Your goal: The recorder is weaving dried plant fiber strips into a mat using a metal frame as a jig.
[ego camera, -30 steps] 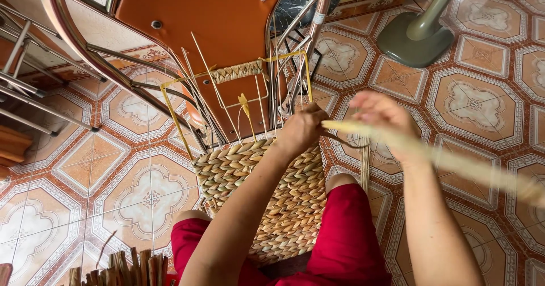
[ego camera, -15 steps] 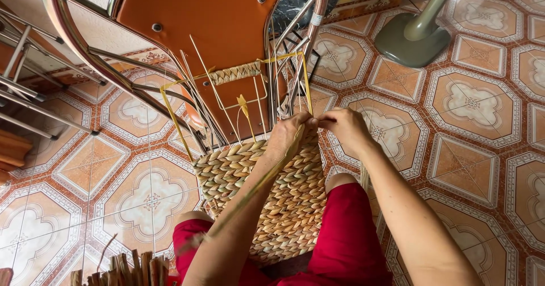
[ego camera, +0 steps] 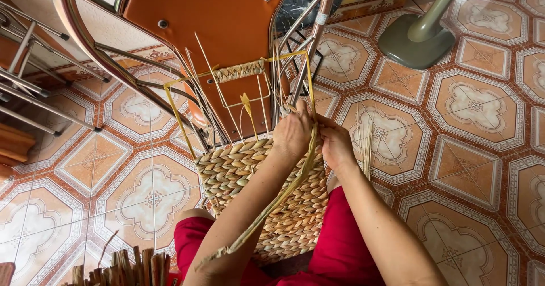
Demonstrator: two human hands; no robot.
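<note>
The person sits on the tiled floor (ego camera: 482, 166) with a half-woven basket (ego camera: 255, 178) resting in the lap, against red trousers (ego camera: 346, 252). Its woven wall of thick pale braid faces up, and thin wire uprights (ego camera: 218, 90) with a yellowish frame stick out of its far end toward an orange chair (ego camera: 221, 30).

Both hands meet at the basket's upper right rim, side by side and nearly touching. The left hand (ego camera: 293, 132) lies knuckles up on the rim, fingers curled down around a long flat straw strand (ego camera: 284, 192); the strand runs from that grip back down along the left forearm and ends in a frayed tip near the elbow. The right hand (ego camera: 336, 145) sits just beside it, fingers bent and closed at the same spot on the rim; whether it pinches the strand or the weave I cannot tell, since the fingertips are hidden.

A second pale strand (ego camera: 367, 144) stands just right of the right hand. At the lower left a bundle of dry stalks (ego camera: 122, 266) lies on the floor. A green fan base (ego camera: 417, 36) stands well apart at the upper right, and chrome chair legs (ego camera: 34, 93) cross the left side.
</note>
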